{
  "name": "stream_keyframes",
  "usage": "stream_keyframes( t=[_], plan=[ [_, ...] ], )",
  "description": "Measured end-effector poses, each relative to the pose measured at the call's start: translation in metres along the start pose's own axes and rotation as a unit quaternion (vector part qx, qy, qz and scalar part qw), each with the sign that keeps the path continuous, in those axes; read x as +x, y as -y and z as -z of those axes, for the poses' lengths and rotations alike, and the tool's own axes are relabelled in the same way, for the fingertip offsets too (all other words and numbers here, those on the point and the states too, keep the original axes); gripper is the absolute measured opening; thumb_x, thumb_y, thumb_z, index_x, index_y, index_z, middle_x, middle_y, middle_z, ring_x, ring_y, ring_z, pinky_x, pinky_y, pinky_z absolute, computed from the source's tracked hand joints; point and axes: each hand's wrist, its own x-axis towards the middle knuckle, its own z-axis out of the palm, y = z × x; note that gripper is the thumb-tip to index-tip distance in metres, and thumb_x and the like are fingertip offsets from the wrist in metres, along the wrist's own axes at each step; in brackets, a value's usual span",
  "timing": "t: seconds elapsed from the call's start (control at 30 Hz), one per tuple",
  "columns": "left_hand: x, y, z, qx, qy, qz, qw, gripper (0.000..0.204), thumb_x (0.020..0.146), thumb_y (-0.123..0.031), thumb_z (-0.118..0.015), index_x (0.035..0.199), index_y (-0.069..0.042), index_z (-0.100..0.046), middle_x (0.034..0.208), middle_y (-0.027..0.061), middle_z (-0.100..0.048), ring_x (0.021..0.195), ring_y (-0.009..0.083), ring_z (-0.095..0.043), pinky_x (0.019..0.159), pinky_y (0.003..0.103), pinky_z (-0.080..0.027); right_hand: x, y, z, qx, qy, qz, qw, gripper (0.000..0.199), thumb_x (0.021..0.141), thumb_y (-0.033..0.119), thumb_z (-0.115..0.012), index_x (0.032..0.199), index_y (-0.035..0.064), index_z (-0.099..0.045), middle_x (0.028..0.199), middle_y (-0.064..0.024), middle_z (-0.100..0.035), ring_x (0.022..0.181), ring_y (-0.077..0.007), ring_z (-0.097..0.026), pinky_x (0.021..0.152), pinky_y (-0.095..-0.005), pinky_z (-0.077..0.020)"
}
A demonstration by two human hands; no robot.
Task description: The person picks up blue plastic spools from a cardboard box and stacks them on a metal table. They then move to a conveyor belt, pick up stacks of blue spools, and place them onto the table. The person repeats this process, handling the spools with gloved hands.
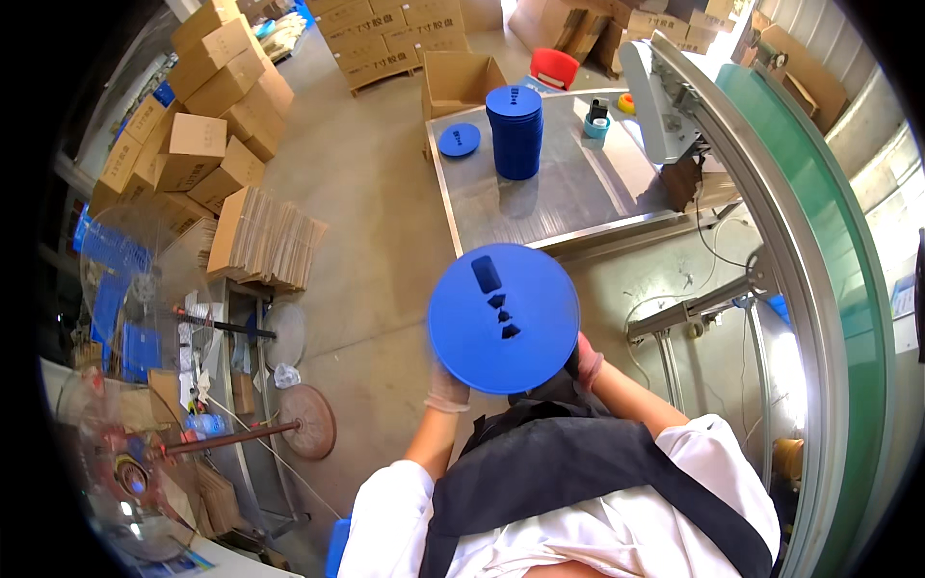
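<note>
In front of my body I hold a round blue plastic disc (520, 337) with a row of dark cut-outs across its middle. It faces up at me, and whether more discs lie beneath it cannot be seen. My left hand (446, 388), in a pale glove, is closed on its lower left edge. At the lower right edge my right hand (588, 362), in a pinkish glove, grips it too. Most of the fingers are hidden under the disc. Ahead, a tall stack of similar blue discs (516, 144) stands on a metal table (588, 197), with a single blue disc (460, 141) lying to its left.
A small teal cup (596, 127) holds a dark item on the table. An open cardboard box (458, 82) and a red chair (554, 68) are behind it. Cartons (231, 77) and flattened cardboard (265, 241) fill the left; fans (308, 421) stand nearer. A metal frame (800, 260) runs along my right.
</note>
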Motion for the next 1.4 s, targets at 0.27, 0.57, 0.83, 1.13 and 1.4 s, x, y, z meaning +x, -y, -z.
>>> stream_keyframes(
  t=[0.27, 0.57, 0.83, 1.13, 1.4],
  plan=[
    [0.236, -0.035, 0.009, -0.029, 0.034, 0.078, 0.996, 0.045, 0.092, -0.036, -0.053, 0.126, -0.007, -0.048, 0.120, 0.0090, -0.056, 0.108, 0.0222, -0.054, 0.095, 0.036, -0.045, 0.234, -0.033, 0.049, -0.041, 0.004, 0.070, 0.997, 0.049, 0.098, 0.019, -0.040, 0.142, 0.0028, -0.027, 0.142, -0.0109, -0.033, 0.131, -0.0200, -0.030, 0.109, -0.0306, -0.0256],
    [0.458, -0.061, 0.056, 0.039, 0.001, 0.115, 0.993, 0.052, 0.090, -0.044, -0.053, 0.126, -0.007, -0.048, 0.119, 0.0087, -0.057, 0.108, 0.0220, -0.054, 0.093, 0.038, -0.047, 0.448, -0.003, 0.029, 0.159, -0.041, -0.029, 0.986, 0.047, 0.095, 0.012, -0.045, 0.139, 0.0039, -0.031, 0.136, -0.0083, -0.041, 0.122, -0.0167, -0.039, 0.104, -0.0294, -0.0328],
    [0.659, -0.061, 0.101, 0.148, 0.056, 0.160, 0.974, 0.068, 0.087, -0.061, -0.048, 0.129, -0.008, -0.046, 0.126, 0.0100, -0.052, 0.114, 0.0231, -0.050, 0.099, 0.039, -0.041, 0.606, -0.049, 0.026, 0.454, -0.159, -0.069, 0.874, 0.040, 0.098, 0.029, -0.040, 0.129, 0.0049, -0.047, 0.123, -0.0086, -0.056, 0.111, -0.0203, -0.053, 0.096, -0.0307, -0.0419],
    [0.811, -0.034, 0.178, 0.112, 0.038, 0.283, 0.952, 0.065, 0.088, -0.058, -0.048, 0.129, -0.007, -0.046, 0.130, 0.0102, -0.048, 0.119, 0.0214, -0.046, 0.105, 0.036, -0.035, 0.718, -0.112, 0.024, 0.519, -0.248, -0.035, 0.817, 0.040, 0.097, 0.026, -0.040, 0.130, 0.0047, -0.047, 0.123, -0.0097, -0.056, 0.110, -0.0227, -0.054, 0.094, -0.0332, -0.0437],
    [0.838, -0.028, 0.169, 0.107, 0.028, 0.308, 0.945, 0.067, 0.088, -0.058, -0.048, 0.130, -0.006, -0.046, 0.132, 0.0078, -0.044, 0.122, 0.0205, -0.042, 0.107, 0.036, -0.031, 0.716, -0.129, 0.025, 0.409, -0.358, -0.022, 0.839, 0.039, 0.096, 0.023, -0.041, 0.130, 0.0044, -0.046, 0.123, -0.0102, -0.056, 0.110, -0.0238, -0.054, 0.093, -0.0345, -0.0441]
  ],
)
